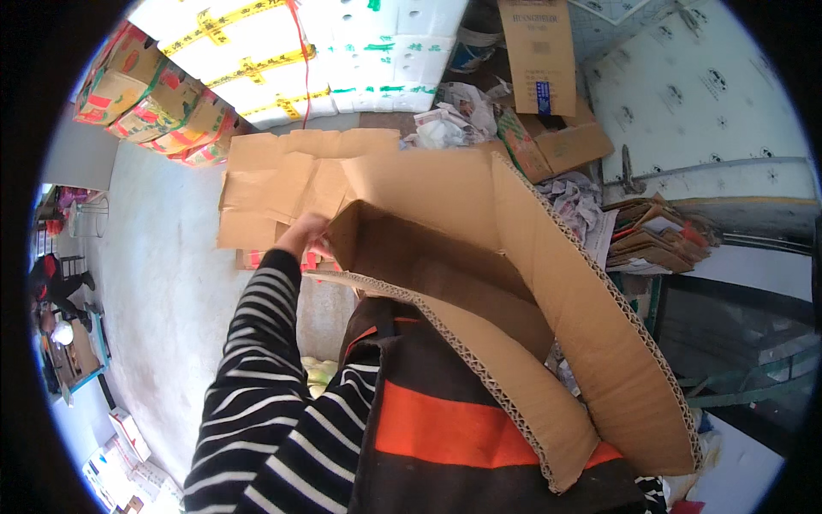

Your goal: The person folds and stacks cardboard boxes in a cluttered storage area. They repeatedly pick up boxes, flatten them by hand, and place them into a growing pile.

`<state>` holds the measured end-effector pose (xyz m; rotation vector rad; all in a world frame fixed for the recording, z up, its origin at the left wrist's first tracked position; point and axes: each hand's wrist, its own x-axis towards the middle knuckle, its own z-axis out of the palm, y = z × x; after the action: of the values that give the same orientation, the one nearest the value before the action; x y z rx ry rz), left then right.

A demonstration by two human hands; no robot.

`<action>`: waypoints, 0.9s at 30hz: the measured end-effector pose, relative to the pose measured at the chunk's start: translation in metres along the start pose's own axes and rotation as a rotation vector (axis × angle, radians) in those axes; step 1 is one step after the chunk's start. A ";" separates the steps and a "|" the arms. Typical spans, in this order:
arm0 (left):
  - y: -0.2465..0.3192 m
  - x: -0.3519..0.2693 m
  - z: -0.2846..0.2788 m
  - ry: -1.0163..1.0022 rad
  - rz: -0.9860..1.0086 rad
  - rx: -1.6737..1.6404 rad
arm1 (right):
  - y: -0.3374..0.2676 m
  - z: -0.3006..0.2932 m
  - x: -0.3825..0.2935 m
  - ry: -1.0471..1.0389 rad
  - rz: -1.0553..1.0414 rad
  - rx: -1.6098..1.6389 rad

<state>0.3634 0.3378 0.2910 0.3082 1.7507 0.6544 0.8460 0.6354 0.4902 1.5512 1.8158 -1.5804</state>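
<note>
An open cardboard box [449, 276] with its flaps spread fills the middle of the view, its near side against the dark and orange apron [449, 424]. At the box's left corner, my left hand [307, 234] grips the cardboard edge. Both striped sleeves show, but the second one runs behind the box and apron, so my right hand is out of view. Beyond the box lie flattened cardboard sheets [257, 186] on top of a carton with red tape, only partly seen. Pale green produce [319, 372] shows low beside the left sleeve.
White foam boxes [385, 58] with tape are stacked ahead, printed cartons [173, 115] at the far left. Crumpled paper and plastic [449, 122], folded cardboard [648, 238] and a dark glass-like panel [725, 340] are on the right. A person [58, 286] is at the far left edge.
</note>
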 end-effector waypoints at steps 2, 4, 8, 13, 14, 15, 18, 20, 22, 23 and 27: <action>-0.068 0.009 0.002 0.203 -0.018 -0.357 | 0.001 0.001 -0.001 0.010 -0.017 -0.033; 0.005 -0.028 0.039 0.094 0.207 0.057 | 0.010 -0.012 -0.013 0.082 -0.001 -0.076; -0.082 0.055 -0.006 0.127 0.500 0.249 | -0.005 -0.001 -0.001 0.046 -0.082 -0.166; -0.082 0.074 0.024 0.181 0.166 1.028 | -0.007 0.006 0.004 0.024 -0.118 -0.238; -0.043 0.046 0.054 0.197 0.187 0.977 | -0.003 -0.004 -0.004 0.066 -0.087 -0.266; -0.015 0.010 0.056 0.247 0.142 0.652 | -0.002 -0.007 -0.007 0.075 -0.089 -0.277; 0.004 -0.088 0.032 0.488 0.329 0.540 | -0.009 0.001 0.000 0.033 -0.144 -0.311; 0.016 -0.140 -0.002 0.513 0.255 0.246 | -0.009 0.001 -0.001 0.041 -0.160 -0.341; -0.032 -0.167 -0.047 0.418 0.199 -0.456 | -0.009 0.000 0.002 0.033 -0.200 -0.363; -0.038 -0.187 -0.052 0.371 0.146 -0.698 | -0.006 -0.002 0.000 0.039 -0.208 -0.367; -0.140 -0.166 -0.050 0.909 -0.289 0.056 | -0.015 0.001 0.004 0.016 -0.270 -0.430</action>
<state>0.3814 0.1244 0.3515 -0.2589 2.6125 0.5660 0.8316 0.6387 0.4951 1.1664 2.2633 -1.1642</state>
